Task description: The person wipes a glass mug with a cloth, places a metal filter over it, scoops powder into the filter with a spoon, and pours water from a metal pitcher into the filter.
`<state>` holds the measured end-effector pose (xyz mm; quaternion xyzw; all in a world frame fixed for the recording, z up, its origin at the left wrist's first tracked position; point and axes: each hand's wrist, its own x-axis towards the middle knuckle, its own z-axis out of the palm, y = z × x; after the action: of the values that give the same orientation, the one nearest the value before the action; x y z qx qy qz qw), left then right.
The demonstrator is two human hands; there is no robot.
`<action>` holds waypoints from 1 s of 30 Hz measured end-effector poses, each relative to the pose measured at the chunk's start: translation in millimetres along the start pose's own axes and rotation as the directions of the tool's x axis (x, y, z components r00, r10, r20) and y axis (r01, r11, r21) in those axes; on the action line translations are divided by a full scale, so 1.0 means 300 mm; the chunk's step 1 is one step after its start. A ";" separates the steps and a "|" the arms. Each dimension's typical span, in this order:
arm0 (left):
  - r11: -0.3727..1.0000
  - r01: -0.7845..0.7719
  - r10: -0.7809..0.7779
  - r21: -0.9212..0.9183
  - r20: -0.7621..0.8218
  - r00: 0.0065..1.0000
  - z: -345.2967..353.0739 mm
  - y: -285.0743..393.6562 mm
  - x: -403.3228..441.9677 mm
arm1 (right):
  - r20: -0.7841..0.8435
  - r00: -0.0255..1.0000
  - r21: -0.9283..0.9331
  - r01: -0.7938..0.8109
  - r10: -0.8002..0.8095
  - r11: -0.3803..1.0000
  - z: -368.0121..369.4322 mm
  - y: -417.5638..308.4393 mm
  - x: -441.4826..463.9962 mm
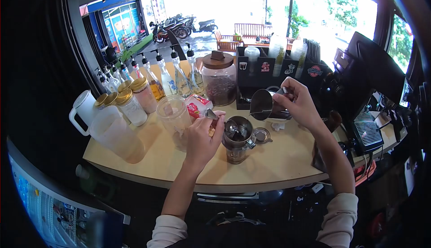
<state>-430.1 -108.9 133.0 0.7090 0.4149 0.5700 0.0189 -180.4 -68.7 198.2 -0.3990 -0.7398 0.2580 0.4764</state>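
My right hand (294, 102) grips the handle of a metal pitcher (261, 104), tilted with its spout towards a metal drip filter (244, 142). The filter sits on top of a small clear glass (235, 157) and has dark contents. In my left hand (204, 138) a metal spoon (231, 127) is pinched, its bowl over the filter's opening. Whether liquid is flowing is too fine to tell. Just right of the filter lies a round metal lid (262, 135). Beside my left hand stands a clear plastic jar (173, 113), with a red and white packet (197, 104) behind it.
Pump bottles (179, 79) line the back left, near gold-lidded jars (130, 106) and a plastic pitcher (114, 133). A wooden-lidded jar (218, 84) stands beside a black cup organizer (278, 70). Dark machines (368, 127) occupy the right side. The wooden counter (287, 165) has a curved front edge.
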 end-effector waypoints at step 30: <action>0.991 0.042 -0.044 -0.126 -0.010 0.999 -0.004 0.018 -0.001 | -0.239 0.903 0.561 -0.173 0.358 0.810 -0.106 0.373 -0.288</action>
<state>-428.2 -113.2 135.8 0.6935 0.3934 0.5991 0.0734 -93.4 -79.5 83.0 -0.3914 -0.4847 0.4443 0.6438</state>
